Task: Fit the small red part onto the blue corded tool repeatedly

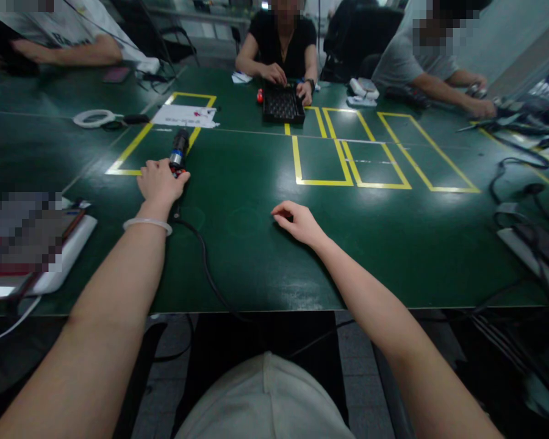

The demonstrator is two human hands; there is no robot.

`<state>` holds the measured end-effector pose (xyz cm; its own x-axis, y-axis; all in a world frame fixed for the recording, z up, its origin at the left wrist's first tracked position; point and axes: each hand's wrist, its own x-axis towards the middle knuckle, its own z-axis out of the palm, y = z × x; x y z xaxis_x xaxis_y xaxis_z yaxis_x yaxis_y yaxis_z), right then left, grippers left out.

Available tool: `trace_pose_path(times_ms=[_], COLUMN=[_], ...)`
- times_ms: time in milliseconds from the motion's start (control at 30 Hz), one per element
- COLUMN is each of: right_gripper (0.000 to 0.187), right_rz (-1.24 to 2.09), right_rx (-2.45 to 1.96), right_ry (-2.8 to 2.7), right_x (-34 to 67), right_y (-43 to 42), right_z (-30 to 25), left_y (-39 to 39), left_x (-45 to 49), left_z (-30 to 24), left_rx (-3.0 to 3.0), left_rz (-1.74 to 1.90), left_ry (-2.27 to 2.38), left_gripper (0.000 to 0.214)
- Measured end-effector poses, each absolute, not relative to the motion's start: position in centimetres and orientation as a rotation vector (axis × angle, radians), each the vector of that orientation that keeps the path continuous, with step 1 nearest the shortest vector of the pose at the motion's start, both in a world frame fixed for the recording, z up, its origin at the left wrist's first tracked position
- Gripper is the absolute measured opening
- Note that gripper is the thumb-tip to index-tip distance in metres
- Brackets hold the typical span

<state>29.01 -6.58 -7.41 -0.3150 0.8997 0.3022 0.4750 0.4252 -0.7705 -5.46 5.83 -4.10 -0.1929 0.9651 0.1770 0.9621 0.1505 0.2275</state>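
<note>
My left hand [161, 183] is wrapped round a corded electric screwdriver [179, 147] that lies on the green table, its black ribbed end pointing away from me. A silver and blue band shows just beyond my fingers; the grip is mostly hidden under them. From its near end a black cord [204, 253] runs over the table edge. My right hand [299, 222] rests on the tabletop in the middle, loosely curled with thumb and fingertips close together. Nothing shows in it.
Yellow tape outlines [322, 182] mark the table [238, 183]. A printed sheet [178, 114] and a white cable coil [94, 118] lie at far left. Across from me, a person handles a black tray [282, 113]. Other people sit either side. Cables [498, 183] clutter the right.
</note>
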Motion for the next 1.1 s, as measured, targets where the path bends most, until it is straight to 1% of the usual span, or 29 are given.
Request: trace_pose_path(times_ms=[267, 500, 633, 733, 900, 1100], right_gripper=[0.011, 0.011, 0.012, 0.013, 0.014, 0.013], right_rz=[0.719, 0.712, 0.700, 0.691, 0.680, 0.685], right_rx=[-1.158, -1.146, -1.146, -1.139, -1.141, -1.152], right_ry=[-1.971, -1.964, -1.964, -1.960, -1.968, -1.965], right_x=[29.1, 29.1, 29.1, 29.1, 29.1, 29.1], right_y=[-6.6, -6.7, -6.7, -6.6, -6.6, -6.6], right_z=[-7.4, -7.3, -7.3, -7.4, -7.5, -7.5], left_y=[5.8, 5.2, 5.2, 5.5, 5.9, 5.5], left_x=[-7.0, -7.3, -7.8, -8.0, -7.9, -8.0], left_z=[-4.6, -4.7, -5.0, -5.0, -4.8, -4.5], left_rx=[1.870, 1.953, 1.998, 1.980, 1.930, 1.932], left_rz=[0.524, 0.660, 0.682, 0.668, 0.628, 0.731], left_ry=[2.477, 2.441, 2.451, 2.473, 2.495, 2.479], left_gripper=[0.071, 0.046, 0.037, 0.037, 0.048, 0.036])
